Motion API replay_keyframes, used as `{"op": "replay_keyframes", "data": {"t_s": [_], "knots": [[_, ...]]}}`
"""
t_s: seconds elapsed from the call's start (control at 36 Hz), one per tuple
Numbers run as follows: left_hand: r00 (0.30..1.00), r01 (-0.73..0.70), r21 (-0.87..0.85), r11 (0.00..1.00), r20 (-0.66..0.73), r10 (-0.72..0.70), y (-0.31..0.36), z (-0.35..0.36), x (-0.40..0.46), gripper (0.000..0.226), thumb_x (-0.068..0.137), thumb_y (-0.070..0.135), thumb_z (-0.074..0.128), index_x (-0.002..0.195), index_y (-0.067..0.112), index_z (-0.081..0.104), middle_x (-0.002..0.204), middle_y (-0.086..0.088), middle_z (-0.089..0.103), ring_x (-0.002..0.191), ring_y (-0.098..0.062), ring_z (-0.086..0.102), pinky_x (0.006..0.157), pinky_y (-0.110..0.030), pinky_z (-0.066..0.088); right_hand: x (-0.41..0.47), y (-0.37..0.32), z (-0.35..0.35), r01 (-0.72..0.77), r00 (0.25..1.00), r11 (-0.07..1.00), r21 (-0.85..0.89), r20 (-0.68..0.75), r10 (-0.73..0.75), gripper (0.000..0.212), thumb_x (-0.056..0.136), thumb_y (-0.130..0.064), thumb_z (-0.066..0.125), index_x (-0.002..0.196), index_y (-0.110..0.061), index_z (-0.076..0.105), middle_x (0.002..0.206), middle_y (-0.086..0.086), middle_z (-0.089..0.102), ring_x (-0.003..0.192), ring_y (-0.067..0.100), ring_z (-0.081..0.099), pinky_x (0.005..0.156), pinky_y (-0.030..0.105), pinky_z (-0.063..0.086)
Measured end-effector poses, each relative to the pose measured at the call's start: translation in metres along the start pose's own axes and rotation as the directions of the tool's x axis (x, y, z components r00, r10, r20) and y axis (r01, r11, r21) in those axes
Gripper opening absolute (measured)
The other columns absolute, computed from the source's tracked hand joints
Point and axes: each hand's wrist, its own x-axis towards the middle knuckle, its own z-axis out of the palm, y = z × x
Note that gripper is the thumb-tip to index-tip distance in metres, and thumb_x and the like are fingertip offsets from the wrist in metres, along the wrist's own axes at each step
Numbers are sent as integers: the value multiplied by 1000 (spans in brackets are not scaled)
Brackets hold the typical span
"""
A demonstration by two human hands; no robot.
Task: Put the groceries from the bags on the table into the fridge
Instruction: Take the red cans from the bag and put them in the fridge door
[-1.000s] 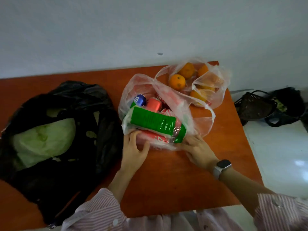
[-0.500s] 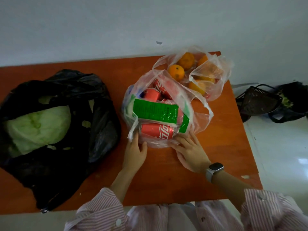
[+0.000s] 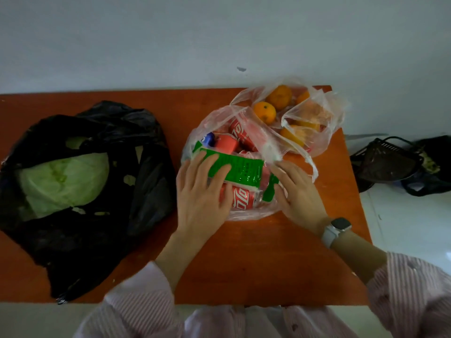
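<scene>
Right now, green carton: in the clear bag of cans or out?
In. The green rectangular carton lies on red cans inside the clear plastic bag; the left hand rests on it.

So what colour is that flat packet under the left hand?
Bright green packet, seen in the head view, with the left hand on it.

White Coca-Cola script runs along the red can [image 3: 240, 200] lying at the front of the clear bag; part of the same script shows on another red can [image 3: 238, 130] farther back. The green packet's [image 3: 240, 170] print is too blurred to read.
</scene>
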Motion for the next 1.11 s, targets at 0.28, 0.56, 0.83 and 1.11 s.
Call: {"op": "replay_keyframes", "data": {"t_s": [0.28, 0.56, 0.83, 1.11], "knots": [[766, -46, 83, 996, 642, -18, -34, 51, 52, 54, 93, 54, 32, 138, 24, 37, 144, -3, 39, 136, -23, 30, 116, -52, 3, 43, 13, 17, -485, 859, 814, 320, 352, 373, 44, 98, -24, 42, 140, -13, 36, 139, 12, 45, 118, 26, 50, 90, 25, 39], [770, 18, -106, 994, 635, 54, -57, 46, 12, 55, 81, 65, 27, 107, 25, 56, 113, 5, 58, 113, -16, 45, 101, -43, 37, 39, 38, 28, -396, 912, 859, 323, 248, 327, 33, 83, 11, 47, 102, -5, 69, 112, 12, 65, 106, 26, 57, 94, 26, 40], [657, -173, -96, 980, 730, 187, -55, 36, 11, 103, 61, 93, 17, 139, 28, 33, 141, 4, 43, 128, -14, 39, 110, -43, 18, 35, 50, 28, -401, 844, 910, 103, 428, 324, 38, 88, -3, 45, 122, -14, 60, 135, 4, 53, 131, 23, 39, 113, 39, 26], [714, -181, -115, 977, 668, 211, -50, 38, 26, 96, 57, 84, 38, 126, 18, 48, 122, 0, 59, 107, -18, 59, 94, -35, 41, 28, 29, 11, -316, 941, 927, 200, 194, 279, 33, 92, -9, 47, 124, -14, 57, 127, 8, 54, 123, 25, 44, 100, 33, 35]]}}
